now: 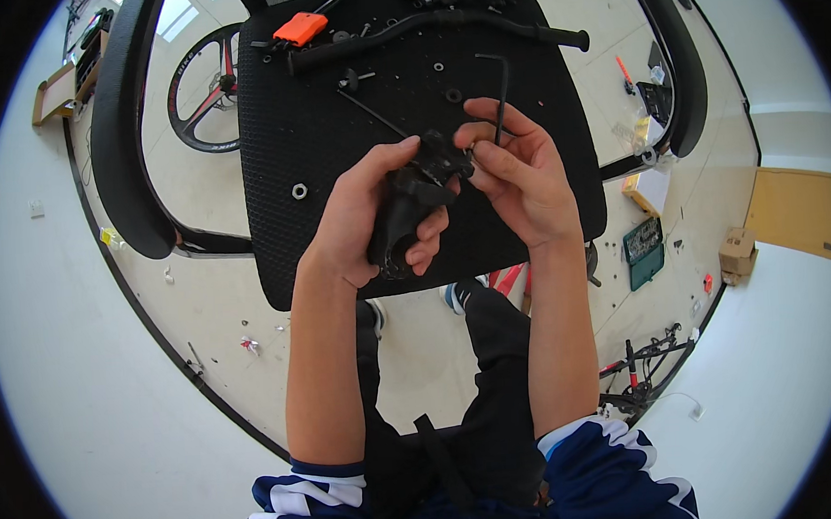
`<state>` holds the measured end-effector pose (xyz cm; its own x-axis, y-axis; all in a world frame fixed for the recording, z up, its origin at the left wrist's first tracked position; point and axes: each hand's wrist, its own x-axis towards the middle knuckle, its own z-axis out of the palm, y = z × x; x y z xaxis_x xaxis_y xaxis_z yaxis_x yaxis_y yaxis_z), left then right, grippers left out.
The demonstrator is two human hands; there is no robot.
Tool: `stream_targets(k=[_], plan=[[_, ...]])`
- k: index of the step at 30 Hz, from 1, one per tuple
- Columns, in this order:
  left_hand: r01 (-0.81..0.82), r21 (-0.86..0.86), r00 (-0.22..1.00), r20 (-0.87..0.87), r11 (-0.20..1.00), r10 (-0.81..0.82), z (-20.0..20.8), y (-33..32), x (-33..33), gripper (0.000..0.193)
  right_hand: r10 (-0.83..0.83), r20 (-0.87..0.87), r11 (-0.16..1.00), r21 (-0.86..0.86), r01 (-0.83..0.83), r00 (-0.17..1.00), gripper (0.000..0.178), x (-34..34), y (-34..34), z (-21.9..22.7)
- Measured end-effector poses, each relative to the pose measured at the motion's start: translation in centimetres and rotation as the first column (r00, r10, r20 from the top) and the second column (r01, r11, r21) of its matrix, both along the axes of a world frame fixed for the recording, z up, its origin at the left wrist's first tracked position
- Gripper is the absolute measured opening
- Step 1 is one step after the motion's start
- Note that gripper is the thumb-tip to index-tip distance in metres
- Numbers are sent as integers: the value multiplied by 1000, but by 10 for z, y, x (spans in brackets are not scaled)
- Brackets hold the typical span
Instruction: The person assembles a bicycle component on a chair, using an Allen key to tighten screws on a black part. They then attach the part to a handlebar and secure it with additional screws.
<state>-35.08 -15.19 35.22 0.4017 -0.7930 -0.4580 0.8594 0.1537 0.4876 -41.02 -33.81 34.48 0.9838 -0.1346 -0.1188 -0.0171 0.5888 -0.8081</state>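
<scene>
My left hand (361, 201) is wrapped round a black bicycle stem (402, 208), which it holds tilted above the chair seat. At the stem's upper end, my right hand (524, 174) has its thumb and fingers closed on a black hex key (502, 90). The key's long arm points up and away, with its short bend at the top. Those right fingertips also touch the stem's clamp end, and a small metallic piece shows between them, too small to name. A thin dark rod (370, 111) lies on the seat just beyond the stem.
A black handlebar (441, 20) lies across the far part of the chair seat (283, 238), near an orange item (300, 28). A hex nut (300, 191), a washer (453, 96) and a bolt (357, 78) are loose there. Armrests (127, 134) flank the seat; a wheel (205, 92) is beyond.
</scene>
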Motion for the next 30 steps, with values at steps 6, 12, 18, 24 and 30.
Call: stream_targets(k=[6,12,18,24,30], plan=[[-75,50,996,50,996,73,-3,1,1,55,-24,-191,980,-198,-15,981,24,3,4,3],[-101,244,985,162,964,62,0,-7,-1,53,-61,-318,927,-370,-65,946,30,4,9,3],[-142,550,935,347,823,-71,-13,-9,2,51,-266,-285,463,-876,-138,921,24,1,-6,-10],[-262,520,880,474,813,-19,-10,-9,3,62,-303,128,-125,-988,94,944,18,-8,-19,-18],[-485,56,830,344,873,439,-6,-11,3,61,-114,-180,761,-648,-31,977,27,3,14,0]])
